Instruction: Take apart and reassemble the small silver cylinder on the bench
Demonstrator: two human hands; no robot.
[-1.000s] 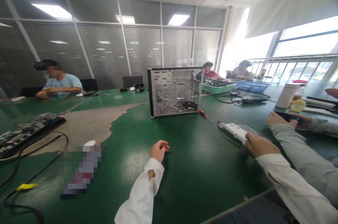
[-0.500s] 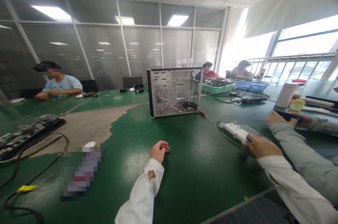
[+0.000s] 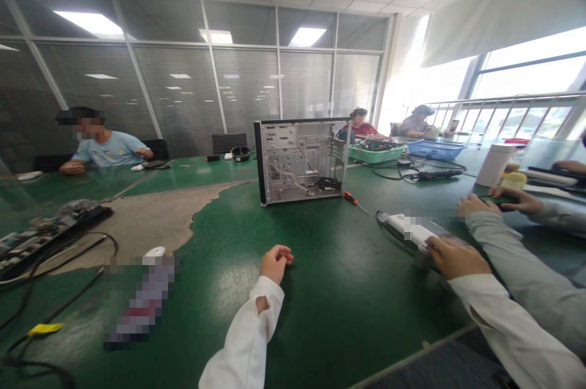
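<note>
The computer case (image 3: pixel 315 157) stood upright on the desk (image 3: pixel 311 316), its open side facing us, probably because its flat base kept it steady and that angle bared the inside. Our left hand (image 3: pixel 276 262) rested on the near side of the case, well apart from it, fingers loosely curled around nothing, perhaps simply for support. Our right hand (image 3: pixel 458 256) lay nearer us and to the right of the case, fingers on the near end of a white elongated object (image 3: pixel 419 233); we could not tell whether they gripped it or only leaned there. A screwdriver (image 3: pixel 351 198) lay just beside the case's lower right corner, seemingly within easy reach.

The case paired a dark front edge with boxy, punched bare metal; pale cables (image 3: pixel 293 179) sagged inside. The screwdriver had an orange-and-black handle and a slim shaft. The desk's green surface looked smooth and glossy.
</note>
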